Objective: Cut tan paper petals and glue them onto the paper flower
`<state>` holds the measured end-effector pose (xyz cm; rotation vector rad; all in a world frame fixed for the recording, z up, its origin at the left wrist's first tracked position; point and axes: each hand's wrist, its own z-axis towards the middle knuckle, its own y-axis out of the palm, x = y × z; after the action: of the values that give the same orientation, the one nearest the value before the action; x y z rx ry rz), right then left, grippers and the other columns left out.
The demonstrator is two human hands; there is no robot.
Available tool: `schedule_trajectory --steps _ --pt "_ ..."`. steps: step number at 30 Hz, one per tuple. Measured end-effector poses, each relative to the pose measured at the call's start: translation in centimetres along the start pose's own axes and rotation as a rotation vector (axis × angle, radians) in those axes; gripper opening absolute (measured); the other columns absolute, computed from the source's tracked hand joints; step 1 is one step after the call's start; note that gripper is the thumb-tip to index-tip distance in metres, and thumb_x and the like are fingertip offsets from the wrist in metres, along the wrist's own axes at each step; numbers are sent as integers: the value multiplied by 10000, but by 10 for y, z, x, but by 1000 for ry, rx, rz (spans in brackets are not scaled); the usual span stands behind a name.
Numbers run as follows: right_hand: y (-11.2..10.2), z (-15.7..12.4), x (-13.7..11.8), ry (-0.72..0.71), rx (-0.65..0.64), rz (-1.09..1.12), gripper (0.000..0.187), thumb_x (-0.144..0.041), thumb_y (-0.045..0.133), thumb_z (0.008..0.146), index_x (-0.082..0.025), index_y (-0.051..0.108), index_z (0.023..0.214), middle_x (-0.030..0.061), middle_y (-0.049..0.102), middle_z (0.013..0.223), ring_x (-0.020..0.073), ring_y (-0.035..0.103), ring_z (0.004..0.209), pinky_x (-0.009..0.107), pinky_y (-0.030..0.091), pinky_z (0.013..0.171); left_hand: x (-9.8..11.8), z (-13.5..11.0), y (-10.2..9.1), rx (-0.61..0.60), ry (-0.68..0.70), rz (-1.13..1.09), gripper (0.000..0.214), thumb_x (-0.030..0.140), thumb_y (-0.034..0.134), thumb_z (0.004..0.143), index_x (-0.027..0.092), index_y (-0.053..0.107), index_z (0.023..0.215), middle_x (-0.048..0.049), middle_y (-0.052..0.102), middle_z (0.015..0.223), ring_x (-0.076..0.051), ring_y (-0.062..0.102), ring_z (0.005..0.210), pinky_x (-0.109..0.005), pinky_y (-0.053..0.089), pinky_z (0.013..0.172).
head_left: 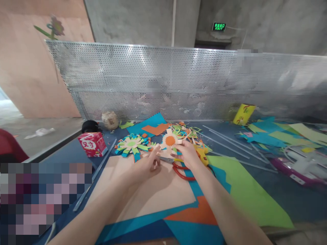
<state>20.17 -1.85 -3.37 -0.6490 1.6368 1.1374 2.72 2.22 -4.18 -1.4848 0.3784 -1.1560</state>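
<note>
A cream paper flower [163, 142] with a jagged orange centre [169, 140] is held up over the desk. The fingers of my right hand [187, 153] pinch its right edge. Just below and left of the flower is my left hand [149, 165], its index finger stretched out and its other fingers loosely bent, with nothing visible in it. Scissors with red and yellow handles [184, 176] lie between my hands, partly under the right one. A layered green, cream and blue paper flower [132, 144] lies left of them. Beneath my hands is a cream sheet [143, 197].
Paper scraps [196, 131] pile up behind my hands. A yellow glue gun [203, 154] is beside my right wrist. Clear sticks [230, 143] and a green sheet [245, 190] lie right. A pink box [92, 144] stands left, a yellow can [244, 114] back right, before a perforated metal screen [143, 64].
</note>
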Motion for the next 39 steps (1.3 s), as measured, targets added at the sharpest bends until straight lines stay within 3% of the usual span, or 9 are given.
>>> schedule_trajectory --steps 4,12,18,22,26,30,35,39 --pt "0 -1 0 -5 -2 -1 161 -162 640 512 -168 550 646 -21 567 637 92 525 554 248 507 497 -1 -2 0 -38 21 12 680 242 408 754 161 71 1338 -54 612 988 -128 541 655 -218 388 577" --pt "-2 0 -4 -17 -27 3 179 -191 655 510 -167 560 660 -5 572 696 117 536 659 242 501 524 5 -5 -10 -95 22 105 704 217 420 757 205 53 1357 -7 620 834 -135 551 688 -205 380 585" --pt "-3 1 -4 -8 -11 2 189 -175 650 504 -167 538 656 -19 551 636 104 516 601 251 501 514 -17 -8 -30 7 31 60 731 199 442 736 235 58 1357 2 576 860 -123 517 731 -221 392 654" --pt "-2 1 -3 -7 -9 -1 193 -176 648 503 -167 535 659 -19 553 642 103 516 600 251 500 510 -30 -7 -43 67 -29 71 658 217 447 745 236 167 1341 9 585 834 -126 524 737 -225 390 669" --pt "-1 0 -4 0 -5 -6 186 -178 643 498 -167 536 650 -20 557 629 105 526 593 250 500 503 -30 -7 -46 6 -60 112 557 231 434 760 227 299 1300 3 614 827 -135 541 744 -230 394 674" --pt "-2 -1 -4 -3 -3 -3 184 -172 646 495 -164 540 645 -15 566 634 101 530 588 242 502 503 -25 -9 -45 -72 -61 122 611 225 429 755 252 229 1333 12 647 858 -131 564 730 -216 404 653" --pt "-3 0 -3 -1 -15 -2 190 -176 653 497 -165 552 658 -20 566 618 97 530 567 244 504 504 -17 -13 -44 -152 -55 298 592 258 450 756 301 268 1318 12 678 848 -165 589 783 -213 408 625" --pt "-3 2 -3 -9 -13 -6 194 -180 657 499 -164 555 663 -19 565 621 98 531 575 241 505 504 -14 -15 -37 -121 -17 513 550 237 463 770 280 323 1300 -49 663 790 -174 590 716 -220 412 604"
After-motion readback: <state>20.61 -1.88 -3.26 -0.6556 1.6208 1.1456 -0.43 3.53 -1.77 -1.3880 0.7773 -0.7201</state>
